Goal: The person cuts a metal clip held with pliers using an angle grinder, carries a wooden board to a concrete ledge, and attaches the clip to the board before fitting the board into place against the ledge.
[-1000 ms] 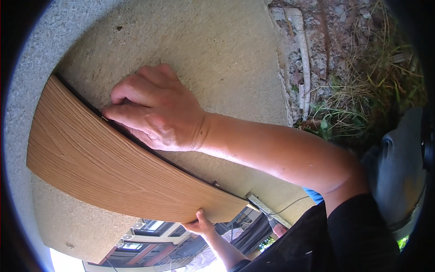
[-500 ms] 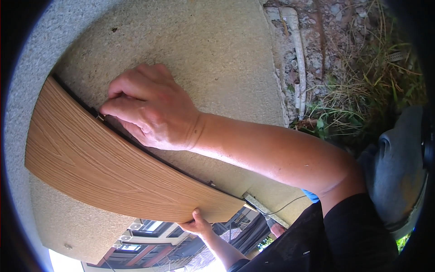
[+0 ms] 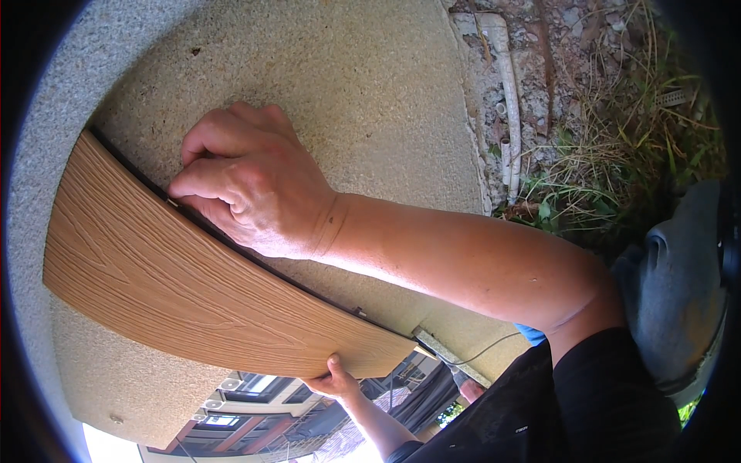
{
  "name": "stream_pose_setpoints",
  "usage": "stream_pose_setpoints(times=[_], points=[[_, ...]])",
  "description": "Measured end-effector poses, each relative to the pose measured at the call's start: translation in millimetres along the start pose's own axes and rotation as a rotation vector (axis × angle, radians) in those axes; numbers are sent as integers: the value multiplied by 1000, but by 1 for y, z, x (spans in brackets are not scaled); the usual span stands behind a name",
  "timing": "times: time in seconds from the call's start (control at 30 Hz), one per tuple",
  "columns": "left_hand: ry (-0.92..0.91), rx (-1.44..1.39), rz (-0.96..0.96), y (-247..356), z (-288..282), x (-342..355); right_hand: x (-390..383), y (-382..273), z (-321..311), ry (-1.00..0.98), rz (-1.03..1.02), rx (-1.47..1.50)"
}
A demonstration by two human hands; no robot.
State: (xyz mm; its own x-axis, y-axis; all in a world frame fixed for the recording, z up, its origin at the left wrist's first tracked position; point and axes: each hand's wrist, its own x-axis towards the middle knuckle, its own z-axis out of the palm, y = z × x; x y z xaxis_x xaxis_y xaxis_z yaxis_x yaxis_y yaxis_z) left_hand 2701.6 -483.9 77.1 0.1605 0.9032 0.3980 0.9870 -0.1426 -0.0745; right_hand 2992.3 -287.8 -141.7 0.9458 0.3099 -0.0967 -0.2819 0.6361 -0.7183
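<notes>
A long wood-grain board [image 3: 224, 297] in light brown lies against a rough beige wall, with a dark grooved edge [image 3: 255, 262] along its upper side. My right hand [image 3: 251, 181] is closed at that edge, thumb and forefinger pinched. Beside the fingertips shows a small shiny metal piece [image 3: 174, 203]; what the pinch holds is hidden. My left hand [image 3: 336, 382] grips the board's opposite edge, the thumb on its face and the fingers behind it. Another small clip-like piece [image 3: 360, 312] sits farther along the dark edge.
The rough wall [image 3: 370, 100] fills the upper middle. A white pipe [image 3: 509, 100] and dry grass [image 3: 602, 170] lie at the right. Near the board's right end are a pale bar [image 3: 455, 357], a thin cable [image 3: 494, 345] and part of another person's hand [image 3: 472, 390].
My right hand has shifted very slightly along the dark edge, still pinched. The board and my left hand stay in place.
</notes>
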Motion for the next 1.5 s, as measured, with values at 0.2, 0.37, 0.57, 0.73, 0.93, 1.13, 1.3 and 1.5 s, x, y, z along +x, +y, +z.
stream_pose_setpoints(times=[0.2,0.37,0.57,0.73,0.93,1.13,1.3,1.5], points=[[-12,-21,-20,0,-1,-1,1,-2,-3,-29,13,-2],[-8,-19,-4,-5,-3,-1,0,-1,-1,-21,3,-2],[-6,-26,33,-8,-4,0,0,0,1,-8,-9,6],[-24,-9,13,-7,-4,0,0,0,0,-8,-4,10],[-7,-28,48,-6,-2,-1,-1,1,0,-13,-22,-17],[-13,-27,47,-4,-2,-1,-4,3,1,-6,-74,-28],[-20,6,-1,-10,-7,0,-9,7,-1,-42,-146,-88],[-22,-14,5,-6,-4,0,-16,8,2,-33,-265,-210]])
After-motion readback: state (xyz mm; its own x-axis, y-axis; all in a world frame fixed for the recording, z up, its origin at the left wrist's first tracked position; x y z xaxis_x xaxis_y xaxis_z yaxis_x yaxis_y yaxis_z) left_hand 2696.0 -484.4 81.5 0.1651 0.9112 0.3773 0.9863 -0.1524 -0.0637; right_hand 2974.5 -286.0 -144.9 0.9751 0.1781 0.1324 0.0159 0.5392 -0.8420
